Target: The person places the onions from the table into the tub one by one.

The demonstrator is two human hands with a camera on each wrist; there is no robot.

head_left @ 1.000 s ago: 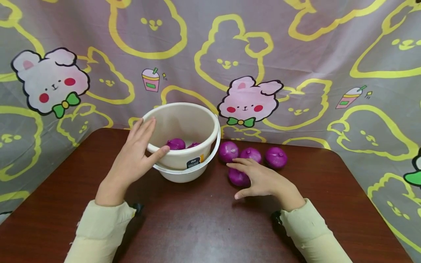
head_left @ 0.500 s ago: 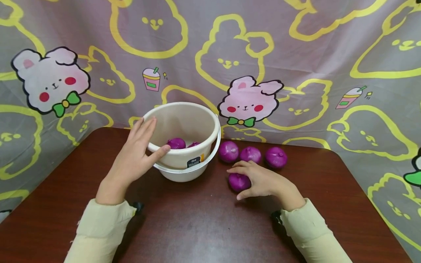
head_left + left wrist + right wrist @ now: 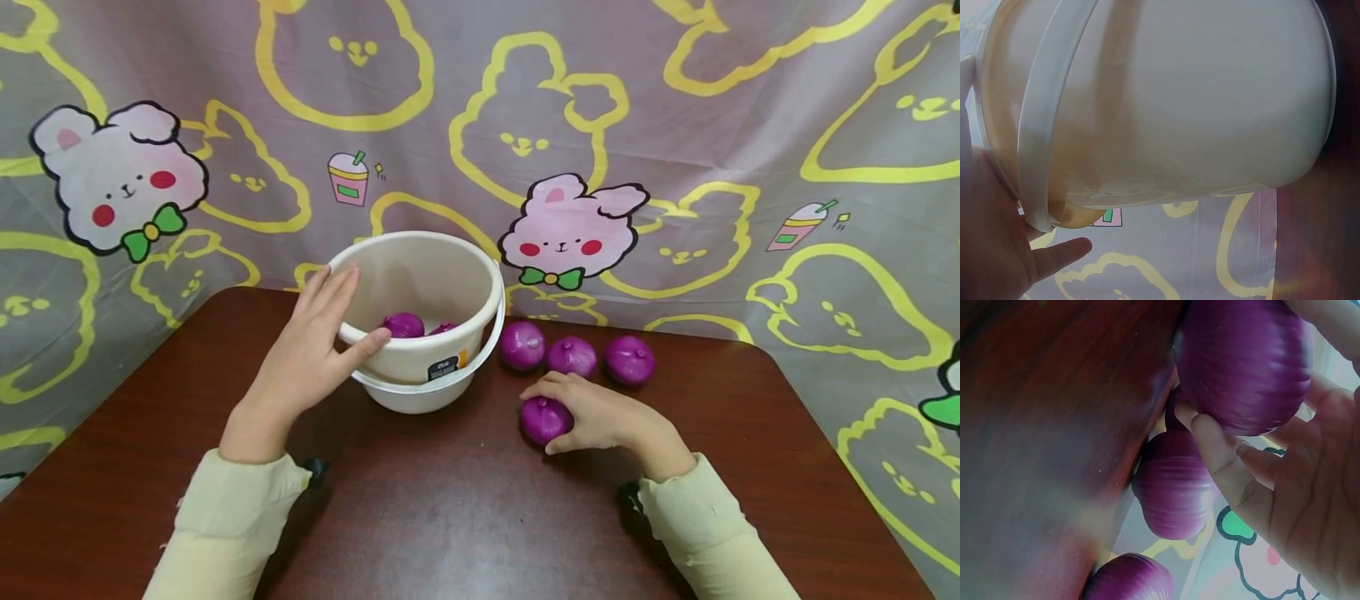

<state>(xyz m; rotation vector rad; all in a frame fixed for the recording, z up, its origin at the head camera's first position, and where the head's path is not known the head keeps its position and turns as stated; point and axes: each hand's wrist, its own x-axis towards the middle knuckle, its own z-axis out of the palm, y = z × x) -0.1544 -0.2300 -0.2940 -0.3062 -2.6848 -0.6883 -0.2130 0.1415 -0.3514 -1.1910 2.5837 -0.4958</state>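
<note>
The right hand (image 3: 603, 414) has narrowed its grip, so the near onion (image 3: 545, 420) is now grasped; the left hand (image 3: 303, 354), straight-fingered, touches the bucket (image 3: 397, 363).

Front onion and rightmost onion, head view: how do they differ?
The front onion has the right hand curled round it; the rightmost onion is untouched. The front onion sits nearer the camera, the rightmost onion farther back. The front onion is partly covered, the rightmost onion uncovered. Both are purple, rounded and outside the bucket.
</note>
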